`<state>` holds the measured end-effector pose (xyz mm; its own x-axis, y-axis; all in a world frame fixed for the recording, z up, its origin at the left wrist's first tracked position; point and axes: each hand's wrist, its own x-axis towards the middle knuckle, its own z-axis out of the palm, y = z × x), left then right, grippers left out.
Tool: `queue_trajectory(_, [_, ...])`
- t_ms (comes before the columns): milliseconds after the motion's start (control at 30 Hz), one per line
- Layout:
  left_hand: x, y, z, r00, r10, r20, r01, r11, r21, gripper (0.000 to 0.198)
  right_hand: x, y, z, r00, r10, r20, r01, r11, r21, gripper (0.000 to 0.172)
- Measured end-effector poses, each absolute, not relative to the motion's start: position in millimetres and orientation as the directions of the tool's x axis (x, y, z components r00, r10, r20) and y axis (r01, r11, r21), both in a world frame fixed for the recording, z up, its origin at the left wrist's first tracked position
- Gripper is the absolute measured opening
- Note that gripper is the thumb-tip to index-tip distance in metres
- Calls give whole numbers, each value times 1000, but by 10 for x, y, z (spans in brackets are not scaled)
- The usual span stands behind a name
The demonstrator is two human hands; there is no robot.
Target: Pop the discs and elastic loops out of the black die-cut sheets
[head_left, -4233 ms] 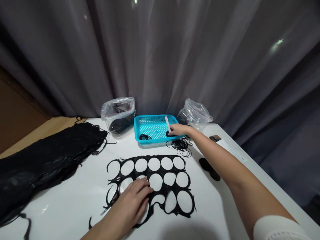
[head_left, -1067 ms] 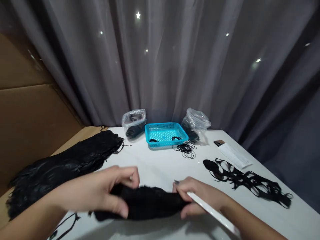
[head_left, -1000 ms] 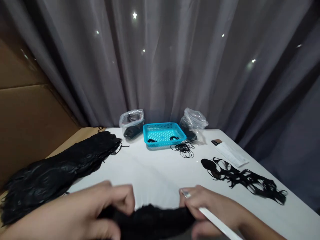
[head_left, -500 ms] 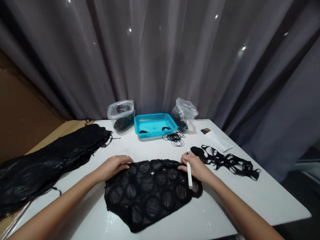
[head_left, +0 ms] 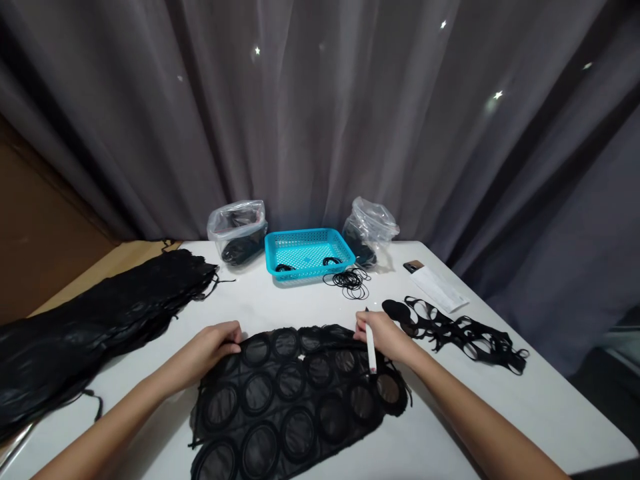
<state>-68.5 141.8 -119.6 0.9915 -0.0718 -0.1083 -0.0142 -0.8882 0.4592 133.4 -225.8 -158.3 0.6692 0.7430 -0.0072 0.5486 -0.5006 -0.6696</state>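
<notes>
A black sheer fabric piece (head_left: 287, 400) with rows of dark-edged round shapes lies spread on the white table, its lower end cut off by the frame. My left hand (head_left: 220, 340) pinches its upper left corner between thumb and fingers. At the upper right edge, my right hand (head_left: 383, 333) is closed on the fabric. A slim white pen-like stick (head_left: 371, 350), dark at the top end and pinkish at the bottom, is also in that hand and slants down over the cloth. A small white speck (head_left: 301, 358) shows near the fabric's top middle.
Behind stand a blue basket (head_left: 310, 272), two plastic-lined tubs (head_left: 237, 230) (head_left: 373, 223) and loose black rings (head_left: 349, 283). Black fabric (head_left: 110, 313) is piled left. On the right lie a holed black strip (head_left: 465, 337), a white packet (head_left: 440, 290) and a dark object (head_left: 413, 266).
The fabric has been spread wider and drawn closer to me. My left hand has moved left and slightly down, still pinching the corner; my right hand has shifted slightly left with the white stick.
</notes>
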Motion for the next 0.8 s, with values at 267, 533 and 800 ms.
queue_trajectory(267, [-214,1598,-1245,997,2,83,-24,-949,313,22,1520,-2150,-1640,768,561,309,629,-573,-525,16])
queue_trajectory(533, [-629,698,-1423,882,-452,132,-467,-876,121,54,1317,-2568,-1654,817,512,265,556,-579,-596,16])
queue_trajectory(800, [-806,626,-1178,813,-582,12,-582,-812,47,65,1280,-2414,-1528,897,336,287,392,-309,-866,27])
